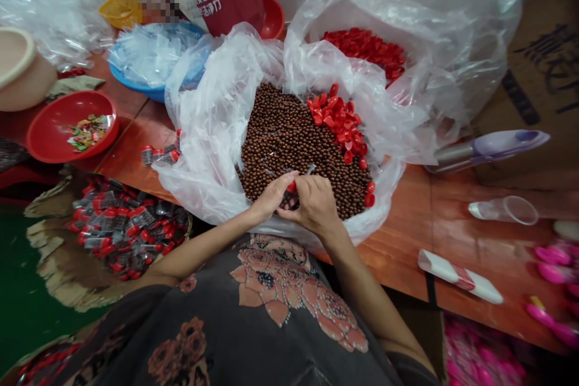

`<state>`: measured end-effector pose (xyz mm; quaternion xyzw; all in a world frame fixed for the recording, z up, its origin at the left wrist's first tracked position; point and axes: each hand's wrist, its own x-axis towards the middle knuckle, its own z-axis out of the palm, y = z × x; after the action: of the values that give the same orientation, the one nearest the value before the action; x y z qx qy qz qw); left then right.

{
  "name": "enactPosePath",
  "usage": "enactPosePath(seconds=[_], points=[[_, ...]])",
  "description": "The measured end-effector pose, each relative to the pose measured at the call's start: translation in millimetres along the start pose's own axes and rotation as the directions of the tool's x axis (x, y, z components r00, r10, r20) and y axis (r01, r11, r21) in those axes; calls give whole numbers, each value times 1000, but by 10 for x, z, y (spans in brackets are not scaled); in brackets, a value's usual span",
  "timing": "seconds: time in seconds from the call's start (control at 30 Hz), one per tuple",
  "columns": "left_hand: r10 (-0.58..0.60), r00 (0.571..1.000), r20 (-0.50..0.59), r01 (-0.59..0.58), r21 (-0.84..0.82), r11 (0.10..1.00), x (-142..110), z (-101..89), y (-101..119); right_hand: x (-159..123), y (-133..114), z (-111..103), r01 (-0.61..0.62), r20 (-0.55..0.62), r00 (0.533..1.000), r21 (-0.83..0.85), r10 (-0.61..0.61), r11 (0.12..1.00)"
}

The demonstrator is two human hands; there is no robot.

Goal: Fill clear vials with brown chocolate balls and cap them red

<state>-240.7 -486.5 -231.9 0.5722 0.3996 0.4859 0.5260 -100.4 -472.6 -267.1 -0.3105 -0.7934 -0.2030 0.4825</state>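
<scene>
On the wooden table, a clear plastic bag lies open by the near edge, holding brown beads and a heap of red plastic caps. Over the beads, your right hand appears clenched on a small red cap; your left hand is beside it, its hold unclear. The cap should be light, stiff and slippery, so pinch it by the rim.
</scene>
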Motion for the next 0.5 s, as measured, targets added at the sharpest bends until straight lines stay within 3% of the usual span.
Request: enactPosePath(seconds=[0.17,0.27,0.3,0.33,0.37,0.4,0.47,0.5], points=[[15,1000,18,-16,47,999,-23,-43,-1,-31,-108,37,-53,58,997,49,51,997],[206,977,-52,-194,176,965,-59,-245,247,-60,-27,0,-110,131,987,97,97,989],[327,940,-99,-294,251,922,-89,-378,388,-71,44,-22,-135,137,983,97,121,986],[461,874,-156,-389,345,854,-129,-548,550,-82,133,-44,-174,130,978,82,163,981],[595,769,-233,-459,447,768,-178,-753,721,-92,232,-65,-224,114,969,50,217,973],[709,635,-306,-485,558,674,-233,-985,891,-98,334,-81,-274,100,957,7,272,962],[816,417,-401,-381,738,557,-328,-1491,1173,-85,512,-93,-351,88,929,-103,360,931],[792,452,-410,-314,758,571,-353,-1740,1268,-63,579,-87,-367,94,918,-159,385,916]])
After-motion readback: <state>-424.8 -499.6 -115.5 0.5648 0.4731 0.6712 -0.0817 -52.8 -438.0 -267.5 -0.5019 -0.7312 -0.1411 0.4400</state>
